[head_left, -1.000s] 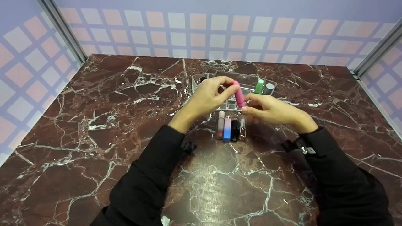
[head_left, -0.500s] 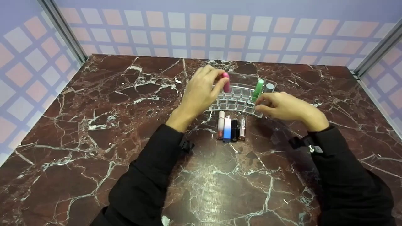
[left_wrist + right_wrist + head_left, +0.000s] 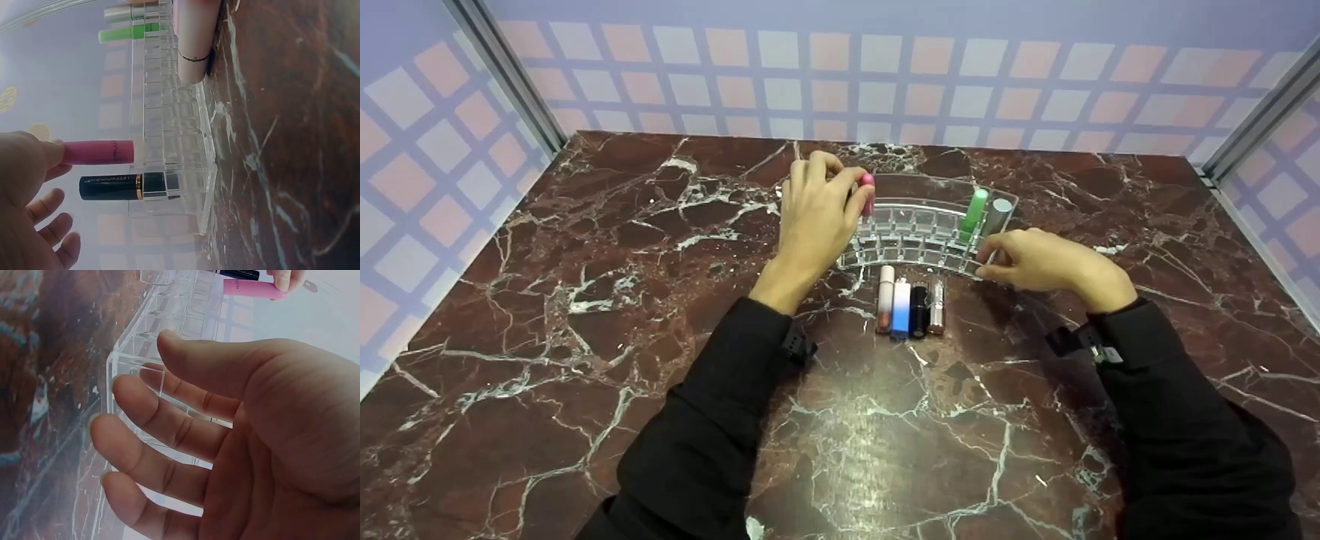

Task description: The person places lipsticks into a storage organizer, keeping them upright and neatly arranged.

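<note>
Between thumb and fingertips of my left hand [image 3: 817, 214], a pink lipstick tube [image 3: 100, 152] is pinched. The left wrist view shows its lower end just over the slots of a clear acrylic lipstick organizer [image 3: 915, 260], beside a black tube [image 3: 111, 188] standing in it. That black tube is hidden behind the left hand in the head view. My right hand [image 3: 1046, 259] is at the organizer's right end, fingers loosely bent and thumb apart, fingertips right at its edge. Close behind them, a green tube [image 3: 974, 214] and a grey-capped tube [image 3: 998, 216] stand in slots.
In front of the organizer several tubes lie side by side on the marbled table [image 3: 585, 420]: a pale pink one with a reddish end [image 3: 886, 298], a white-and-blue one [image 3: 901, 309], a black one [image 3: 919, 311] and a clear one [image 3: 936, 306]. Checkered panels [image 3: 877, 82] enclose the table.
My left hand has carried the pink lipstick tube leftward from between both hands to the organizer's left part. The right hand has let go of the tube and shifted right to the organizer's end.
</note>
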The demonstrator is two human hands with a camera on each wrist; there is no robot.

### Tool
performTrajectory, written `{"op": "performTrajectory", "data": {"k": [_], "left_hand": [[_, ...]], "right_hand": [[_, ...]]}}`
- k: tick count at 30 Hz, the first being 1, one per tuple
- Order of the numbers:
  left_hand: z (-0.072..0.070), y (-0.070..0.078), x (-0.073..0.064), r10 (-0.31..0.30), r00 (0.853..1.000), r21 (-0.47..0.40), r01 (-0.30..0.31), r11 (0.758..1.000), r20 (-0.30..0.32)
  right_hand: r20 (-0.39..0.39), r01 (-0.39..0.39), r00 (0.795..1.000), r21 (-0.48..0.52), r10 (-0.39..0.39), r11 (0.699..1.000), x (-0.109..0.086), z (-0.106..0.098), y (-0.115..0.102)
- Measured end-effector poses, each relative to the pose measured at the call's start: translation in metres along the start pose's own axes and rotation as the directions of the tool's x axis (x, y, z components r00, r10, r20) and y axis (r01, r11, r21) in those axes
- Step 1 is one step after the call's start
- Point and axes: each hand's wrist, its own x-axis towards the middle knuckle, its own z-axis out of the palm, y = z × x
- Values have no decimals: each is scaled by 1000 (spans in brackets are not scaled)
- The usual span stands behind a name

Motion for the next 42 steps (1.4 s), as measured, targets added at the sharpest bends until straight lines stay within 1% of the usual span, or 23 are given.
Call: {"op": "performTrajectory", "data": {"k": [5, 11, 18, 30, 33, 42], "left_hand": [[2, -1, -1, -21, 1000, 13, 21, 1000, 20], [4, -2, -2, -61, 996, 32, 59, 998, 62], [5, -3, -4, -82, 992, 19, 80, 997, 98], [8, -4, -4, -79, 992, -8, 80, 997, 95], [8, -4, -4, -74, 993, -1, 75, 997, 93], [9, -4, -5, -47, 996, 60, 43, 997, 70]], "right_hand": [[2, 12, 1000, 0, -12, 1000, 0, 0, 0], [15, 3, 1000, 9, -4, 1000, 1, 1, -1], [30, -1, 1000, 17, 0, 1000, 1, 2, -1], [43, -10, 999, 10, 10, 1000, 1, 2, 0], [45, -10, 999, 19, 9, 1000, 1, 2, -1], [44, -6, 999, 21, 5, 1000, 0, 3, -1]]}}
